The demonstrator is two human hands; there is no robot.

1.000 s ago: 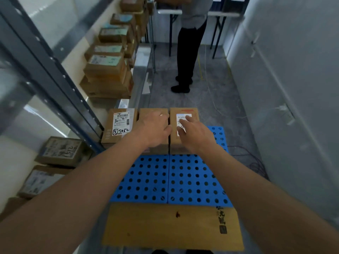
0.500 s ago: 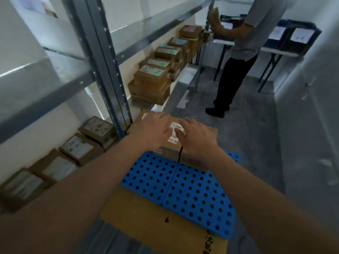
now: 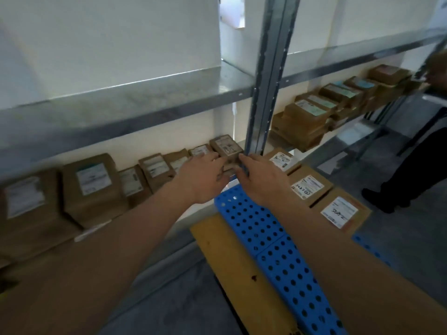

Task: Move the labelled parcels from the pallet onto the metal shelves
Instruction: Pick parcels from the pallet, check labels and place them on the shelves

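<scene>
Between my two hands is a small brown labelled parcel point(image 3: 226, 148), just left of the shelf upright point(image 3: 266, 93) at the lower shelf level. My left hand point(image 3: 203, 175) grips its left side and my right hand point(image 3: 258, 177) grips its right side. Whether it rests on the shelf I cannot tell. Three more labelled parcels point(image 3: 307, 187) lie in a row on the blue perforated pallet point(image 3: 266, 238). A row of several parcels point(image 3: 94, 182) stands on the lower shelf to the left.
A bare metal shelf point(image 3: 145, 102) runs above the parcels. Stacks of parcels point(image 3: 309, 117) fill the lower shelf to the right of the upright. A wooden board point(image 3: 229, 262) lies under the pallet. A person in dark trousers point(image 3: 416, 165) stands at the right.
Both hands lifted one parcel off the pallet and carried it left to the lower shelf beside the upright. My view turned left toward the shelves.
</scene>
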